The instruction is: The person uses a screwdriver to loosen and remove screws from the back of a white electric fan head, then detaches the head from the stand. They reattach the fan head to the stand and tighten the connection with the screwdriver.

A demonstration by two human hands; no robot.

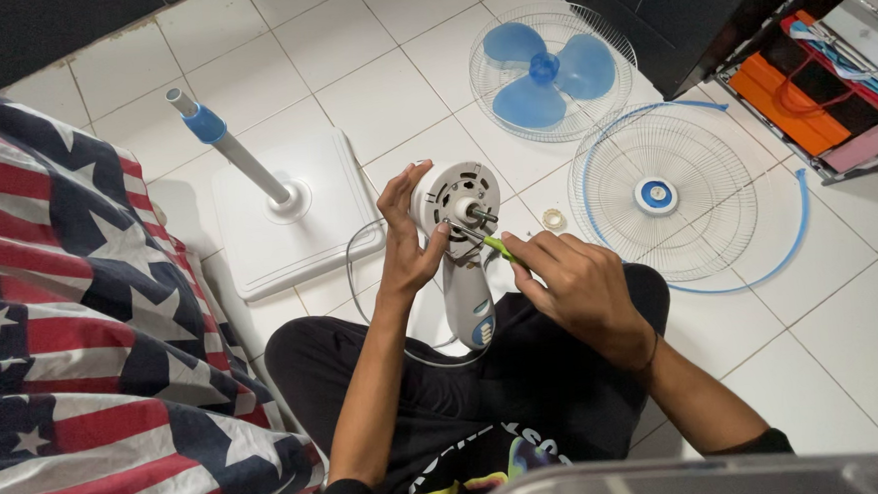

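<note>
Head view, centre of the frame: the left hand (406,241) clasps the fan motor (460,216) by its round housing, and the right hand (573,280) pinches a green-handled screwdriver (487,240) at its face. The motor looks rigid and fairly heavy, best held around the housing.
</note>
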